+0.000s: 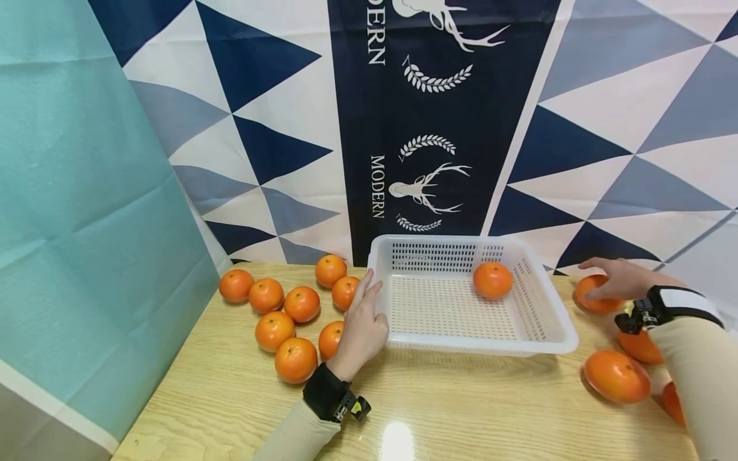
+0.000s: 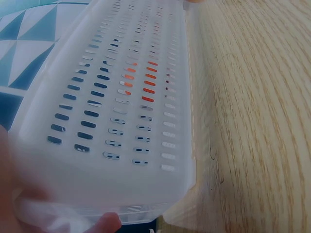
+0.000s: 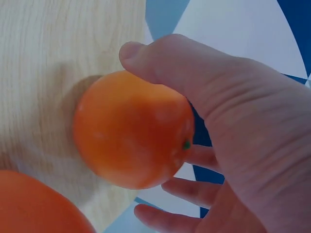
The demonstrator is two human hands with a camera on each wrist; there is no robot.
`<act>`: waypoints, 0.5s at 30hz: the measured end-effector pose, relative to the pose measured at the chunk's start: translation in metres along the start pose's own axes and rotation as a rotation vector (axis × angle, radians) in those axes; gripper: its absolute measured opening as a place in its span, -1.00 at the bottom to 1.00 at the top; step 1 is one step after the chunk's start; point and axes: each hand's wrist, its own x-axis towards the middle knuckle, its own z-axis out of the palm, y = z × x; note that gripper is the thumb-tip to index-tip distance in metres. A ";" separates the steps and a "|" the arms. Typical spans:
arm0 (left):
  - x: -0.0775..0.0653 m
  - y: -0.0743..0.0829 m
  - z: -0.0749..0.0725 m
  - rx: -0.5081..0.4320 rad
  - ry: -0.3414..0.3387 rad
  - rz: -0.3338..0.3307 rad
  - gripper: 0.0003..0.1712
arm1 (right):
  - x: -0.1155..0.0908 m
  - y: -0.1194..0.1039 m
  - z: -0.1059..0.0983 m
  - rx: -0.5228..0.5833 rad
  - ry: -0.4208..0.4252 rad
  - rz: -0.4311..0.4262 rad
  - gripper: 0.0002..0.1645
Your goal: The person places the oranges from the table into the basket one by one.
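The largest thing is the patterned cloth of triangles and a dark band with deer heads, which hangs behind the table; a plain teal cloth covers the left side. Before them is the wooden table, with light grain and one bright reflection near its front. On it, close to the patterned cloth, stands the white basket, rectangular and with slotted walls. Two beige sleeves come in from the lower left and the right. The left hand is at the left end of the basket and touches its rim, two fingers reaching forward along it; whether it also grips the rim, one cannot tell. The right hand is wide, with the thumb above and the fingers apart around the far side of one orange fruit, which lies on the table to the right of the basket; firm contact cannot be judged. A black wrist strap is on each arm. Three further fruits lie nearer on that side, two of them partly behind the sleeve. One fruit sits inside the basket, toward its right back part. Left of the basket, eight fruits are visible, some of them partly covered by the left hand.
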 end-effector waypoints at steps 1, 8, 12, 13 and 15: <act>0.000 0.000 0.000 -0.001 0.001 0.001 -0.23 | 0.001 0.001 0.001 -0.003 0.004 -0.007 0.07; 0.000 -0.001 0.000 0.001 0.005 0.006 -0.23 | 0.004 0.005 0.010 -0.003 0.018 -0.022 0.09; 0.000 -0.001 0.000 0.005 0.006 0.009 -0.24 | 0.007 0.008 0.014 0.019 0.016 -0.024 0.10; 0.000 -0.001 0.000 0.004 0.006 0.008 -0.23 | 0.007 0.009 0.015 0.023 0.018 -0.032 0.09; 0.000 -0.001 0.000 0.002 0.004 0.005 -0.23 | 0.009 0.012 0.017 0.031 0.017 -0.039 0.09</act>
